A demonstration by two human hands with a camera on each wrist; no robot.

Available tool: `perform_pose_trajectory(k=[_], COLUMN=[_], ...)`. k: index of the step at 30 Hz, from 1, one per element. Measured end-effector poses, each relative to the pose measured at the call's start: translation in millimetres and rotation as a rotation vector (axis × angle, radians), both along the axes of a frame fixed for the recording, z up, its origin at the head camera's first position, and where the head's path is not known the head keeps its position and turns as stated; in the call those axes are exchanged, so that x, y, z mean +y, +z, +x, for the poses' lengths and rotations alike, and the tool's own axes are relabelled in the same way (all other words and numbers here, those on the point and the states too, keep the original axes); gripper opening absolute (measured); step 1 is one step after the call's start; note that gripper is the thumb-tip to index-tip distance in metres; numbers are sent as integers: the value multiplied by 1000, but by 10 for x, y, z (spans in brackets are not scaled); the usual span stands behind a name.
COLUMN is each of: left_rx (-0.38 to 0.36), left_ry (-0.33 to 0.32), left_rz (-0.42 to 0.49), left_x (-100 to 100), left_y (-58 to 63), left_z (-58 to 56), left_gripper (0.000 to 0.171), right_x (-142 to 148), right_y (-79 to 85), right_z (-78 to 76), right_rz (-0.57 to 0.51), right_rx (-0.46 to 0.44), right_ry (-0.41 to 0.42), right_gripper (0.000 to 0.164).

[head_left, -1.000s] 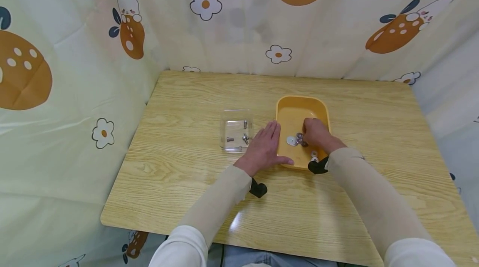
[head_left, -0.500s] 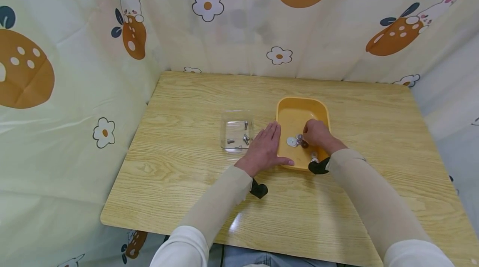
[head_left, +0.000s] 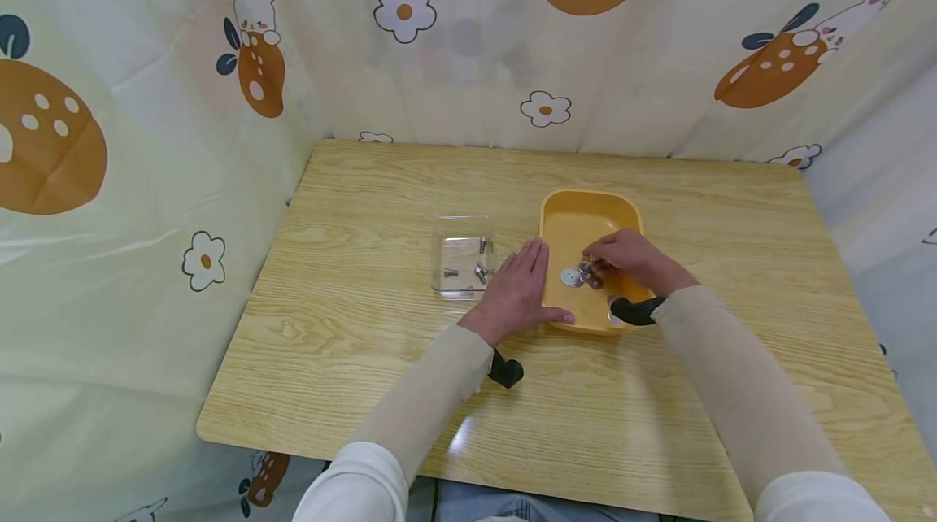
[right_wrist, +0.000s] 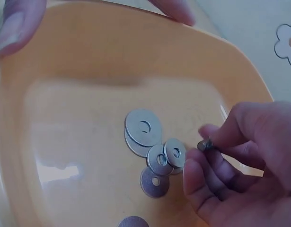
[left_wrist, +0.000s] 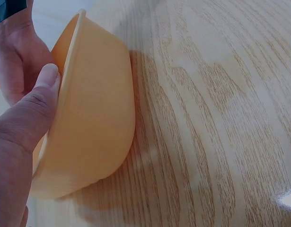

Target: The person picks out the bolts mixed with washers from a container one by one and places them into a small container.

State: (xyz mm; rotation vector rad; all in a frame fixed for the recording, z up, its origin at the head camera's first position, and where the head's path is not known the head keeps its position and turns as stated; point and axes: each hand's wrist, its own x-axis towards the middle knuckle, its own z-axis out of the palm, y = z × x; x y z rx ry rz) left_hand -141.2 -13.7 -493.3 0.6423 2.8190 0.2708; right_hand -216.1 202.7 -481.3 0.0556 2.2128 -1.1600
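My right hand point(head_left: 633, 254) is over the yellow tray point(head_left: 574, 217), fingers curled. In the right wrist view it pinches a small bolt point(right_wrist: 205, 144), whose threaded end shows; the head is hidden by the fingers. Just left of these fingers lie several overlapping metal washers point(right_wrist: 144, 126), large and small, on the tray floor. Another washer point(right_wrist: 134, 222) is cut off at the bottom of that view. My left hand point(head_left: 516, 290) rests along the tray's left side with straight fingers. Its thumb point(left_wrist: 48, 75) lies over the near rim in the left wrist view.
A clear plastic box point(head_left: 461, 219) stands left of the tray, close to my left hand, with several bolts point(head_left: 480, 271) inside. Both sit on a wood-grain table point(head_left: 366, 262). A patterned curtain point(head_left: 468, 58) hangs behind and at the sides.
My right hand has turned and its wrist has shifted to the right, so its fingers now point left over the washers. The left hand keeps its place on the tray.
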Motion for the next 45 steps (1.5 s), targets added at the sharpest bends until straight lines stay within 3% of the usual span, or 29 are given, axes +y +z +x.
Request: perform_pose_trajectory(k=[4,11,19,24,45], left_rx=[5,7,6,7,20], left_ry=[-3,1,3,3,0], left_rz=[-2,-11,-9,4,16], left_x=[-4,7,13,13,11], left_y=[1,4,-1,-7,30], left_z=[0,2,2,5,23], left_gripper=[118,118,118,117,118], right_x=[26,47,24,6,-97], right_y=[-27,-71,-1,47,254], right_z=[-14,-25,-25,-32,-1], right_rz=[-100,-156,-368,-449,-462], right_rx=[-48,-71,-178,-199,-151], right_ry=[-38,-45,-134,-129,-62], right_gripper=[41,43,46,48,46])
